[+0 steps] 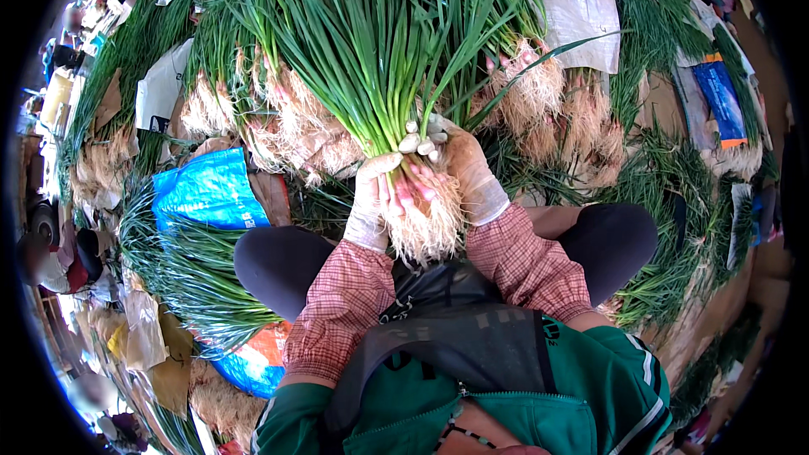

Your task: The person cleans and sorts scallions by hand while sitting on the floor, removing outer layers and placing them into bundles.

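A thick bunch of green garlic (pixel 411 188) is held between my two gloved hands, in front of my crossed legs. Its long flat leaves fan out away from me, and the pinkish bulbs with pale, stringy roots point toward my body. My left hand (pixel 371 200) wraps the left side of the stems just above the bulbs, thumb across the front. From the right, my right hand (pixel 463 170) closes round the same stems, its pale fingertips showing among them. Both gloves are whitish and dirt-stained, below checked red sleeve covers.
More green garlic bundles (pixel 527 88) lie in front, roots toward me. A loose leafy heap (pixel 674 219) spreads at the right. Blue plastic sheeting (pixel 211 190) and another leafy pile (pixel 202 278) lie at my left. A pale sack (pixel 573 4) covers leaves ahead. People sit at the far left.
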Action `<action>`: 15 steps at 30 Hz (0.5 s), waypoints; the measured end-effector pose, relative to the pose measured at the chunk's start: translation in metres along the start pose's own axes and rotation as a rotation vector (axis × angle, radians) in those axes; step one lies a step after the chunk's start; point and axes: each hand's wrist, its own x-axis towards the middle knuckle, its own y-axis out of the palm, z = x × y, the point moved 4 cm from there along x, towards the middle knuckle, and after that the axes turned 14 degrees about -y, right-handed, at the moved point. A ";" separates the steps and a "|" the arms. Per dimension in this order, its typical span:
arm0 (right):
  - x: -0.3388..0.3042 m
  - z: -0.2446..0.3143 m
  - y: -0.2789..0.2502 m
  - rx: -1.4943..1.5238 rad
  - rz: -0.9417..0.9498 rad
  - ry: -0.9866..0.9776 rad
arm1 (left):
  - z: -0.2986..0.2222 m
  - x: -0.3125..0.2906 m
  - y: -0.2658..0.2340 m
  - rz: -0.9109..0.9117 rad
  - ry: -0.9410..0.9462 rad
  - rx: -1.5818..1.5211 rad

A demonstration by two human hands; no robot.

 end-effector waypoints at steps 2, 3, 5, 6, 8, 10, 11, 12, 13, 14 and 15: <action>0.011 -0.004 -0.024 0.038 0.074 0.043 | -0.001 -0.001 0.002 0.025 0.033 -0.051; 0.006 -0.004 -0.007 -0.068 0.038 0.019 | -0.005 -0.004 0.006 0.029 0.043 -0.059; -0.010 0.001 0.037 -0.246 0.107 -0.046 | -0.006 -0.010 0.016 0.036 0.045 -0.089; -0.016 0.004 0.059 -0.313 0.212 -0.090 | -0.003 -0.011 0.013 0.064 0.037 -0.138; 0.010 0.004 0.030 -0.064 0.186 0.111 | 0.000 0.000 0.017 0.146 0.008 -0.220; 0.012 -0.009 0.040 -0.518 0.025 -0.085 | -0.006 -0.007 0.023 0.193 0.029 -0.302; 0.004 -0.014 0.051 -1.124 0.138 0.009 | -0.009 -0.010 0.017 0.212 0.026 -0.276; 0.019 -0.018 0.005 -1.275 0.313 -0.053 | -0.005 0.001 0.018 0.254 -0.020 -0.259; 0.009 -0.031 -0.050 -0.880 0.149 0.138 | -0.006 0.008 0.023 0.265 -0.038 -0.207; -0.010 -0.048 -0.084 -0.469 0.017 0.313 | -0.008 0.008 0.026 0.245 0.002 -0.192; -0.020 -0.052 -0.097 -0.893 0.228 0.246 | -0.014 0.001 0.020 0.224 -0.004 -0.170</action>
